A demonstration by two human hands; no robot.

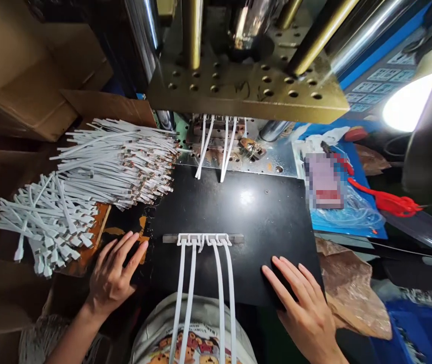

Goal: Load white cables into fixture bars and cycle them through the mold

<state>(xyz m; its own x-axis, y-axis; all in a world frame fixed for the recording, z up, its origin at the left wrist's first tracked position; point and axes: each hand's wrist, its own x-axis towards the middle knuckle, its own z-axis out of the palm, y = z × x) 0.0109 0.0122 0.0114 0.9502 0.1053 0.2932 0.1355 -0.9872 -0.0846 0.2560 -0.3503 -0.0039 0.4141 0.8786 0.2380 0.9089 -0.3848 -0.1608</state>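
My left hand [115,275] rests with fingers apart at the left side of the black board [276,212], near a pile of white cables. Flat on the board's right side lies my right hand [302,301], fingers stretched and holding nothing. Between the hands, several white cables [181,288] hang toward my lap, their upper ends joined to a white moulded strip [204,236] on a thin metal bar [236,238]. Farther back, more white cables [225,151] stick out of the mould under the press, where their far ends are hidden.
The press's brass-coloured plate [246,98] overhangs the mould. Piled cables with metal plugs [125,162] and a smaller cable heap [45,222] lie left, beside cardboard boxes [22,65]. Red-handled pliers [390,199], a blurred-out item [325,179] and a lit lamp [409,103] are right.
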